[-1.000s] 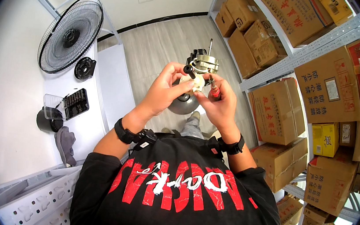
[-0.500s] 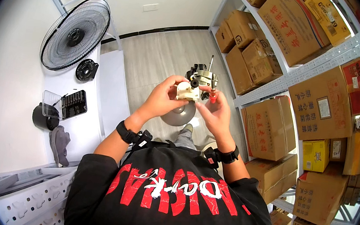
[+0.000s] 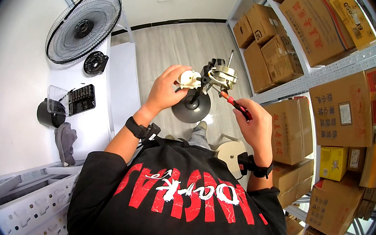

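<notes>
While raised at frame centre, left hand [image 3: 165, 91] closed around small white part [image 3: 188, 78] on bare fan motor [image 3: 218, 76]. Right hand [image 3: 254, 125] clenched on red-handled screwdriver [image 3: 235, 102], tip touching motor. Fan grille [image 3: 84, 24] upper left.

Screwdriver [image 3: 236, 105] handle is red and black, fan motor [image 3: 216, 74] silver-grey with a white gearbox [image 3: 188, 79] on it. Black fan grille [image 3: 84, 25] upper left, brown cardboard boxes [image 3: 336, 118] on the right, yellow box [image 3: 335, 162] lower right.

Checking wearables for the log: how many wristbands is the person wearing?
2. One black wristband on the left wrist, one on the right wrist. The shirt covers only the upper arms, so none look hidden.
</notes>
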Demonstrator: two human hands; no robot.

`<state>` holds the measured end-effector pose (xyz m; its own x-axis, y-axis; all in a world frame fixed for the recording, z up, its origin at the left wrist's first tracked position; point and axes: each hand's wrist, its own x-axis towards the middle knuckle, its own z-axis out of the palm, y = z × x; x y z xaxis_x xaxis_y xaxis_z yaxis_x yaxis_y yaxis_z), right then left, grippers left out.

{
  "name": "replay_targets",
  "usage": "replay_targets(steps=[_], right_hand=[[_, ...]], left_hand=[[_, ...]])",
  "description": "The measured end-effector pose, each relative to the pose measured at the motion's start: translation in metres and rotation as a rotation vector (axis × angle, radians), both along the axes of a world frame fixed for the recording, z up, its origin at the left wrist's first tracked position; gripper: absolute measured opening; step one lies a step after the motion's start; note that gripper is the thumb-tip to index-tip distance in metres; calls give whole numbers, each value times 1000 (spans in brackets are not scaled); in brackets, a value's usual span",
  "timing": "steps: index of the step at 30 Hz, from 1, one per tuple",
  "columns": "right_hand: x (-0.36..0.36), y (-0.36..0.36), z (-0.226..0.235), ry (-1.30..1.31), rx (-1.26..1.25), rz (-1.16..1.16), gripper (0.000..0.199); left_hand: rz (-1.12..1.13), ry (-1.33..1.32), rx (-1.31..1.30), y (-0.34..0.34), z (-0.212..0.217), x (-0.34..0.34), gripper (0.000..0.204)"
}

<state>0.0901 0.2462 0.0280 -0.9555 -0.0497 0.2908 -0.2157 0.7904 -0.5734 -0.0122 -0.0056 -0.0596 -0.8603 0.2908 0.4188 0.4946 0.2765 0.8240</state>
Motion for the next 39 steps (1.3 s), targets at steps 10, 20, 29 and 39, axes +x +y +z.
replay_targets(steps=[10,20,29,39], right_hand=[[-5,-13,-4,11,66,43,19],[-5,-14,-5,-9,74,28,19],[-3,-12,-7,-4,69,23,20],[-2,-15,-5,-1,69,10,17]], left_hand=[[-33,-90,58,1,-6,0,55],[-49,-114,44,2,-6,-1,54],[-56,-104,67,4,-5,-1,55],[-38,24,41,4,-5,0,51]])
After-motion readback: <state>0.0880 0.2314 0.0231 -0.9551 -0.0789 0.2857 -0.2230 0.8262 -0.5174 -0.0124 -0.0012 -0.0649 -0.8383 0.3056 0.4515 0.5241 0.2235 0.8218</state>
